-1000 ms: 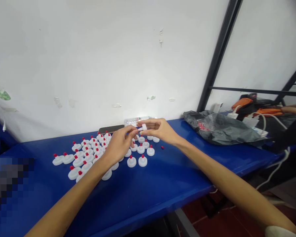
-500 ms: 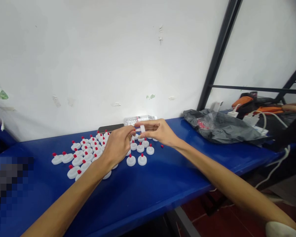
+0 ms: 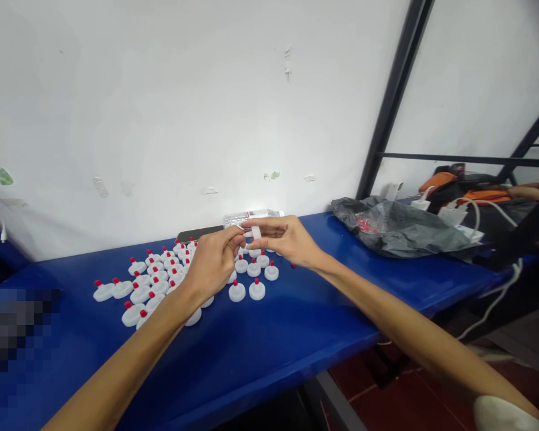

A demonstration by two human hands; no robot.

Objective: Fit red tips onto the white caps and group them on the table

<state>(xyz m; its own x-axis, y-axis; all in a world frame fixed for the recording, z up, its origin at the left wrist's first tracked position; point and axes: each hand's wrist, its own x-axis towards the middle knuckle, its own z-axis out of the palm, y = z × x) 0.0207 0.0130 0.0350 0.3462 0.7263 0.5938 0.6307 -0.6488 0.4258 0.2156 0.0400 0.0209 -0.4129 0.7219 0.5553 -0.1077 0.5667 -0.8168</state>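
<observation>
My right hand (image 3: 291, 239) holds a white cap (image 3: 256, 233) on its edge between thumb and fingers, its narrow nozzle pointing left. My left hand (image 3: 215, 254) pinches at the tip of that nozzle; what its fingertips hold is mostly hidden. Both hands are raised over the blue table (image 3: 260, 353). Below and around them stand several white caps with red tips, such as one white cap (image 3: 257, 291) in front of the hands and another (image 3: 103, 292) at the far left of the group. My left hand and forearm hide part of the group.
Behind the hands lie a clear bottle (image 3: 247, 219) and a dark phone (image 3: 197, 233). One loose red piece (image 3: 293, 265) is right of the caps. A grey plastic bag (image 3: 399, 230), white chargers (image 3: 451, 214) and a black metal frame (image 3: 386, 108) are at the right.
The view has shifted slightly. The red at my left fingertips, visible before, is now hidden behind them; both hands keep nearly the same pose around the white cap.
</observation>
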